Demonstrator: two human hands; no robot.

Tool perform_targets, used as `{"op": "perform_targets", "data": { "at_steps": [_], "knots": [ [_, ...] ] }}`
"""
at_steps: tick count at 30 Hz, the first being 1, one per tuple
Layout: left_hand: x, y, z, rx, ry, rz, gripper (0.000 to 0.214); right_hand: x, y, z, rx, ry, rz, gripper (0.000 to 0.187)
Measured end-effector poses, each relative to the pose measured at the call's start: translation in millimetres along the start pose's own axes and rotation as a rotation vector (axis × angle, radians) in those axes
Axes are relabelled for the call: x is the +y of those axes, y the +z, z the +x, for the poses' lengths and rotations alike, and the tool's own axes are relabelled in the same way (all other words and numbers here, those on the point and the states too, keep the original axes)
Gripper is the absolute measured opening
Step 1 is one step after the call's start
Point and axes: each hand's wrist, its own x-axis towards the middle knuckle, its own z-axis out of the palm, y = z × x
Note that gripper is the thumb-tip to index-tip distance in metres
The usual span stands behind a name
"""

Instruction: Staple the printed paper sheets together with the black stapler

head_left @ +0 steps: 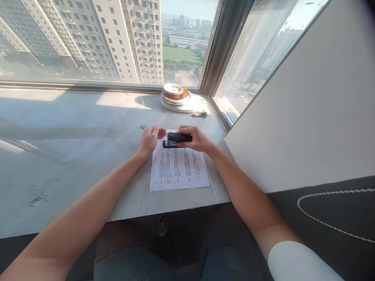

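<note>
My right hand (195, 138) grips a black stapler (177, 137) with its jaws apart, over the far part of a printed sheet of paper (187, 171). The stapler's mouth points left, toward my left hand. At the sheet's far left corner rests my left hand (150, 139), fingers stretched out to the right and touching or just beside the paper's edge. Whether it pinches the paper, I cannot tell. Just beyond that hand lies a small grey strip (143, 126), perhaps staples.
A stack of plates and bowls (175, 99) stands by the window corner, with a small dark bunch (200, 114) like keys in front. Thin metal bits (39, 199) lie scattered at the left. A white wall (293, 117) borders the right side; windows rise behind the marble-like ledge (88, 156).
</note>
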Motion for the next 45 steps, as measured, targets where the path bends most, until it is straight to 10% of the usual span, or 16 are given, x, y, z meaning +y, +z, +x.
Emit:
{"op": "perform_targets", "data": {
  "at_steps": [19, 27, 45],
  "knots": [
    [4, 0.0, -2, 0.000, -0.042, -0.003, 0.044, 15, -46, -18, -0.069, 0.409, 0.447, 0.048],
    [2, -0.1, -1, -0.001, -0.038, -0.024, 0.045, 29, -45, -20, -0.265, 0.610, 0.654, 0.050],
    [7, -0.7, -3, -0.007, -0.091, -0.104, 0.055, 33, -47, -22, -0.243, 0.729, 0.746, 0.049]
  ]
}}
